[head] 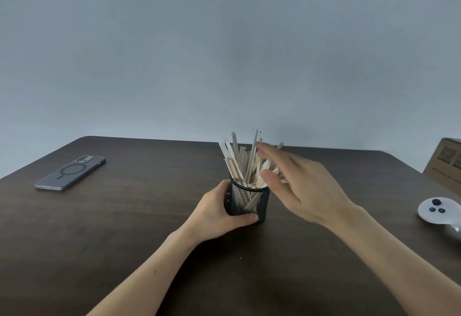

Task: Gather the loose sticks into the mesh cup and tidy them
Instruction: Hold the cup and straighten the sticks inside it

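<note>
A black mesh cup (249, 201) stands upright near the middle of the dark wooden table (124, 228). Several pale wooden and white sticks (240, 161) stand in it, fanned out and leaning at different angles. My left hand (219, 213) is wrapped around the cup's left side and base, thumb across the front. My right hand (299, 186) hovers at the cup's right, fingers spread, with fingertips against the right-hand sticks; it grips nothing that I can see. Some sticks are hidden behind those fingers.
A grey phone (71, 172) lies face down at the left of the table. A white game controller (440, 212) rests at the right edge, and a cardboard box (446, 163) stands behind it. A plain wall runs along the table's far edge.
</note>
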Motion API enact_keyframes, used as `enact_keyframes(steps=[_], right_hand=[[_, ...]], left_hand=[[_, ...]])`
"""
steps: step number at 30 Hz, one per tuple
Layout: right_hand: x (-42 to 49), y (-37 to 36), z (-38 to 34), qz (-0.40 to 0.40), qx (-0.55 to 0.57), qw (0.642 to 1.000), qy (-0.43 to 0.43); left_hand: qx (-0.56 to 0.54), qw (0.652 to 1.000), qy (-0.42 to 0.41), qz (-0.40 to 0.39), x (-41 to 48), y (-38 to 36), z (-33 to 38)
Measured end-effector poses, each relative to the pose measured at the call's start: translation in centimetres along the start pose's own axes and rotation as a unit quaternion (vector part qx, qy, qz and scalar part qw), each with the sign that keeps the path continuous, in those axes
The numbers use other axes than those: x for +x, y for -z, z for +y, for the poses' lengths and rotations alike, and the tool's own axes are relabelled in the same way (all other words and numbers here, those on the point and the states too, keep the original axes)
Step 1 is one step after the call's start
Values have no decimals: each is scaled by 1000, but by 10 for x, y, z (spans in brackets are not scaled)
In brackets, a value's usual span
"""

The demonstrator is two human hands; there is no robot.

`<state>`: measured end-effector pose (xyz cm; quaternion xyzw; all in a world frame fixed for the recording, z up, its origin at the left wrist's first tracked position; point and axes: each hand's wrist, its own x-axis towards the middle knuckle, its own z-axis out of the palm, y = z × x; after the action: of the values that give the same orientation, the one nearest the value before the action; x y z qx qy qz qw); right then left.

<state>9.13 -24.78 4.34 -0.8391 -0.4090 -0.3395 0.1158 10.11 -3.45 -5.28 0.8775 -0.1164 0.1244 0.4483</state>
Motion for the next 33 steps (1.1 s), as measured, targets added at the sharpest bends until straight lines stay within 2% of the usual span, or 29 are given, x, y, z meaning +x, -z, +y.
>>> enact_keyframes(steps=[2,4,7,9,11,13,14,19,21,25,29,33], right_hand=[[-1,-5,-3,-25,68,997,-28],[-4,-5,-3,-12,136,989,-51],[-6,2,0,61,101,991,-62],[-6,2,2,88,84,986,-113],[-7,-5,-2,34,148,973,-171],[-11,-17,-7,-48,195,960,-193],[-13,-21,-9,-62,213,954,-202],[-27,-17,-4,41,326,901,-283],[-47,-26,-6,48,356,881,-306],[-64,-56,-17,-44,363,884,-290],[-52,-51,-23,-43,431,845,-314],[-67,-51,-19,-24,459,832,-311]], left_hand=[[0,1000,-3,-2,0,-1,0],[2,1000,-3,-4,0,-1,0],[1,1000,-1,0,1,0,-1],[0,1000,1,-5,1,-1,-1],[0,1000,2,-5,0,0,-1],[-4,1000,1,-2,-1,0,0],[-6,1000,0,-1,-1,0,1],[-4,1000,1,-4,-2,2,1],[-6,1000,-1,-9,-2,1,1],[-25,1000,-13,-8,-1,-2,4],[-26,999,-12,-17,0,-1,2],[-17,999,-4,-27,1,0,1]])
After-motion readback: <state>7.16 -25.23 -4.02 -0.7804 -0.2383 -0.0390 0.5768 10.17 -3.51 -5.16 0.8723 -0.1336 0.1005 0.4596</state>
